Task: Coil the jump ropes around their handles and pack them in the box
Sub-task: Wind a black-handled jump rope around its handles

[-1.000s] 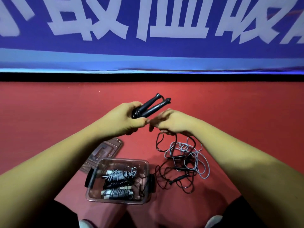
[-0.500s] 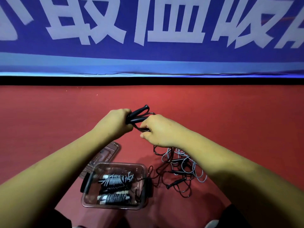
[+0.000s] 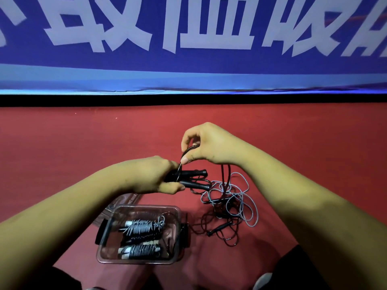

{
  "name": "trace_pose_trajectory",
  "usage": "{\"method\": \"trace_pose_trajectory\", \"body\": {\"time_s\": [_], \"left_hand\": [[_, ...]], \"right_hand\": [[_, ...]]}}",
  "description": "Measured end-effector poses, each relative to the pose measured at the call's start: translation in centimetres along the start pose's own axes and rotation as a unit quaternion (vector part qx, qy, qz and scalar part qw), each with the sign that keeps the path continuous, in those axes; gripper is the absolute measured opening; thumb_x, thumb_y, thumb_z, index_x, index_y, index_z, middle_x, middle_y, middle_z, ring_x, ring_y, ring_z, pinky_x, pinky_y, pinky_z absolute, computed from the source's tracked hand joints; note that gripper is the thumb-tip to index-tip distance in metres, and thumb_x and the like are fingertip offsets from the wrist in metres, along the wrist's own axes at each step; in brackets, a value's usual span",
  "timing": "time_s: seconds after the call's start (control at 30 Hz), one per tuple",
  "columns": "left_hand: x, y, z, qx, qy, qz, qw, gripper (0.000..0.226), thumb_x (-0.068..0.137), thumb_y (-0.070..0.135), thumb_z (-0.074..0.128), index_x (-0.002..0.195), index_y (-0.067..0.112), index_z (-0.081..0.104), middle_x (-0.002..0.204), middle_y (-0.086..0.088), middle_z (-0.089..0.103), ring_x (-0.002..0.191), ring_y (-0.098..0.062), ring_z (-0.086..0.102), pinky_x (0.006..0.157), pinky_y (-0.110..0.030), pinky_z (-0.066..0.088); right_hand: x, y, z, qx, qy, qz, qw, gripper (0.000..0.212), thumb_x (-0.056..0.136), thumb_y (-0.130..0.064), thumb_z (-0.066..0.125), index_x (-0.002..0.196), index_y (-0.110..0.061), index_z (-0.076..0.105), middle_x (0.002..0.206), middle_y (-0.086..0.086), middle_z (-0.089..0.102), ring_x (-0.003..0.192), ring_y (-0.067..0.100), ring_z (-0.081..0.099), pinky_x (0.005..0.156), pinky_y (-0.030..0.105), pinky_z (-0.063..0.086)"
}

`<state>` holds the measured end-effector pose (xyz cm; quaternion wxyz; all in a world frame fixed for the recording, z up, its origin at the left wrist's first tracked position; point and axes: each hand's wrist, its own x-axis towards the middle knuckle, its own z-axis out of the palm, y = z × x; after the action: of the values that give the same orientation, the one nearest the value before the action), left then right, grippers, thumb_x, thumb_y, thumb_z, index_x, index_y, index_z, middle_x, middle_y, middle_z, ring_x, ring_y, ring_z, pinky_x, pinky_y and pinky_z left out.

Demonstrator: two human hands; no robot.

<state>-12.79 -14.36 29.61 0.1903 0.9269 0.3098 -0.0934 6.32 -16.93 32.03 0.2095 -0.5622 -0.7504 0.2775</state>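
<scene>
My left hand (image 3: 152,174) grips two black jump-rope handles (image 3: 193,178) side by side, their tips pointing right. Above them my right hand (image 3: 206,146) pinches a loop of the dark rope (image 3: 189,149) that runs down to the handles. The rest of this rope falls behind my right wrist into a tangled pile of dark and light-blue ropes (image 3: 229,203) on the red floor. A clear plastic box (image 3: 178,212) below my left hand holds coiled ropes (image 3: 142,226) wound on their handles.
The box's clear lid (image 3: 127,200) lies on the floor just behind the box, partly hidden by my left forearm. A loose black handle (image 3: 219,228) lies in the pile. A blue banner with white characters (image 3: 192,38) stands along the far edge of the floor.
The handles have swung from pointing up-right to pointing right and sit lower. My right hand has risen above them, lifting a loop of rope.
</scene>
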Motion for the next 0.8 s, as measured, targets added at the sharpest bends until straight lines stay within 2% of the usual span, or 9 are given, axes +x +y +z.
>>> {"method": "trace_pose_trajectory", "body": {"time_s": [0.13,0.23,0.33,0.4,0.47,0.53,0.63,0.73,0.8], "left_hand": [[-0.8,0.4,-0.1,-0.062,-0.017,0.042,0.997,0.024,0.094,0.039,0.062,0.098,0.016,0.056,0.064,0.007,0.054,0.050,-0.003,0.047,0.048,-0.013,0.032],[-1.5,0.0,-0.5,-0.127,0.029,0.067,0.989,0.019,0.092,0.033,0.067,0.096,0.020,0.052,0.064,0.006,0.053,0.052,-0.006,0.046,0.050,-0.016,0.033],[-2.0,-0.3,-0.8,-0.204,0.100,0.068,0.971,0.036,0.089,0.029,0.070,0.112,0.022,0.043,0.069,-0.010,0.057,0.055,-0.008,0.042,0.052,-0.022,0.035],[-2.4,-0.3,-1.2,-0.276,0.124,0.076,0.950,0.046,0.090,0.027,0.070,0.124,0.030,0.039,0.081,-0.018,0.061,0.062,-0.012,0.045,0.058,-0.028,0.039],[-2.7,-0.3,-1.5,-0.301,0.139,0.099,0.938,0.036,0.091,0.025,0.069,0.121,0.033,0.050,0.085,-0.003,0.064,0.070,-0.011,0.050,0.066,-0.029,0.042],[-2.6,-0.5,-1.7,-0.296,0.152,0.094,0.938,0.020,0.091,0.024,0.069,0.109,0.028,0.060,0.081,0.010,0.063,0.071,-0.006,0.052,0.068,-0.028,0.042],[-2.5,-0.8,-1.9,-0.294,0.176,0.063,0.937,0.016,0.091,0.026,0.069,0.103,0.022,0.060,0.070,0.010,0.059,0.058,-0.008,0.047,0.057,-0.026,0.040],[-2.4,-1.5,-2.4,-0.345,0.231,0.017,0.910,0.018,0.091,0.022,0.067,0.102,0.015,0.054,0.062,0.005,0.054,0.053,-0.012,0.045,0.048,-0.025,0.039],[-2.4,-2.3,-2.8,-0.378,0.254,-0.020,0.890,0.020,0.092,0.020,0.067,0.101,0.012,0.052,0.063,0.000,0.058,0.053,-0.013,0.046,0.047,-0.025,0.039]], "right_hand": [[0.2,0.6,0.1,0.039,-0.050,-0.013,0.998,0.015,0.075,-0.023,0.083,0.083,-0.016,0.073,0.077,0.004,0.070,0.066,0.008,0.056,0.066,0.029,0.045],[0.2,1.4,0.1,0.069,-0.054,-0.004,0.996,0.003,0.083,-0.023,0.076,0.082,-0.021,0.075,0.070,-0.002,0.069,0.062,0.007,0.052,0.062,0.026,0.041],[0.3,1.9,0.1,0.104,-0.040,0.007,0.994,0.016,0.092,-0.020,0.067,0.080,-0.030,0.073,0.070,-0.015,0.069,0.065,-0.002,0.057,0.067,0.018,0.043],[0.2,1.9,0.3,0.127,-0.060,0.003,0.990,0.030,0.093,-0.008,0.063,0.075,-0.031,0.070,0.067,-0.010,0.065,0.061,0.004,0.055,0.063,0.020,0.043],[0.1,1.9,1.0,0.162,-0.081,-0.003,0.983,0.028,0.088,0.004,0.054,0.076,-0.018,0.066,0.066,0.005,0.061,0.059,0.012,0.056,0.058,0.023,0.046],[0.0,1.6,1.7,0.241,-0.085,0.030,0.966,0.025,0.091,0.009,0.051,0.080,-0.009,0.064,0.069,0.005,0.064,0.063,0.012,0.064,0.063,0.025,0.054],[0.4,1.6,2.9,0.262,-0.062,0.056,0.962,0.022,0.094,-0.002,0.058,0.084,-0.018,0.068,0.072,-0.002,0.070,0.072,0.012,0.068,0.078,0.028,0.058],[0.7,1.3,3.5,0.206,-0.077,0.058,0.974,0.022,0.102,-0.017,0.048,0.087,-0.011,0.062,0.057,-0.002,0.047,0.051,0.015,0.048,0.058,0.027,0.045],[0.9,1.0,3.9,0.226,-0.082,0.092,0.966,0.025,0.104,-0.026,0.043,0.092,-0.009,0.057,0.052,-0.006,0.035,0.046,0.014,0.032,0.051,0.028,0.034]]}}
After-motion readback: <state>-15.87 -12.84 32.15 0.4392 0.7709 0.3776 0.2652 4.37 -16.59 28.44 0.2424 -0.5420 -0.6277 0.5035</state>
